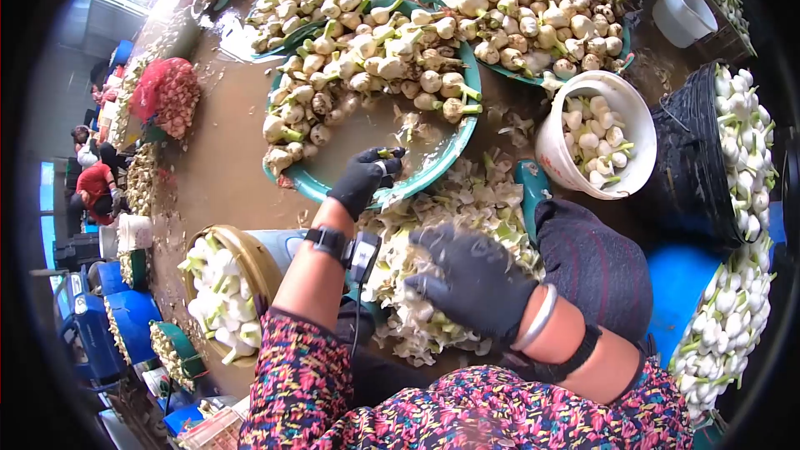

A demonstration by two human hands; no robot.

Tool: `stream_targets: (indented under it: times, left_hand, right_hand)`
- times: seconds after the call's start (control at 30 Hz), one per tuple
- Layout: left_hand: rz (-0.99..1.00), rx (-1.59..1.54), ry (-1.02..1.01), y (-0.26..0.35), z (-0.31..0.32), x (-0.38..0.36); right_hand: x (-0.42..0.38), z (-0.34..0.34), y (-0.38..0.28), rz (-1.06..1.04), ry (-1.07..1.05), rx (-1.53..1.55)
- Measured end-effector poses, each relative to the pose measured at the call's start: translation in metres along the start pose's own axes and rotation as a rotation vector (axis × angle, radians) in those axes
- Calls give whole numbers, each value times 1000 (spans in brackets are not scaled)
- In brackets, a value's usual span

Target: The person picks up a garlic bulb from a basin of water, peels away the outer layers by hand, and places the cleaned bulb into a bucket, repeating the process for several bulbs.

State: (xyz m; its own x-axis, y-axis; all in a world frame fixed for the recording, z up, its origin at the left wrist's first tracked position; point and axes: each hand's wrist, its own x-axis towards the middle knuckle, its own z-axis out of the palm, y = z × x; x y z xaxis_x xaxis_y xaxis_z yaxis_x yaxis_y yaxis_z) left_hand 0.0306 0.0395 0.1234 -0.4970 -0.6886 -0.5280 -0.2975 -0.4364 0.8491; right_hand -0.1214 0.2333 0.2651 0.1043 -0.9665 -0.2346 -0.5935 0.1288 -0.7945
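Fingers (left) [389, 153] curled | bulbs [390, 67]: cream, round, dirt-smudged, green-stemmed

Fabric gloves [475, 275] showed dark grey, while black cloth sleeves [300, 379] blazed with pink-and-yellow flecks! Round stemmed bulbs [388, 67] gleamed cream-white, the round plastic basin [457, 152] teal-green.

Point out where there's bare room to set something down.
The widest mostly bare patch is the brown floor, between the red net bag and the nearest green tub. A smaller one lies inside that tub, between the piled bulbs and its near side, beside the left hand. Crowded: around the right hand, where peelings heap up.
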Motion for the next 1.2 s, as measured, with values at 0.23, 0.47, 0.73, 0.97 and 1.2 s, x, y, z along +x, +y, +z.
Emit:
stream_targets:
  times: [0.23, 0.47, 0.73, 0.97, 1.2]
  left_hand:
    - [896, 689, -5, 54, 40, -140]
    - [719, 340, 209, 50, 52, -193]
    - [774, 573, 197, 52, 57, -197]
    - [349, -260, 22, 58, 61, -196]
    - [403, -62, 91, 48, 62, -197]
  right_hand:
    - [23, 37, 10, -240, 542, 351]
    - [18, 50, 1, -429, 404, 822]
    - [9, 33, 5, -19, 122, 1368]
    - [12, 41, 6, -189, 123, 1246]
    - [8, 39, -1, -37, 148, 1238]
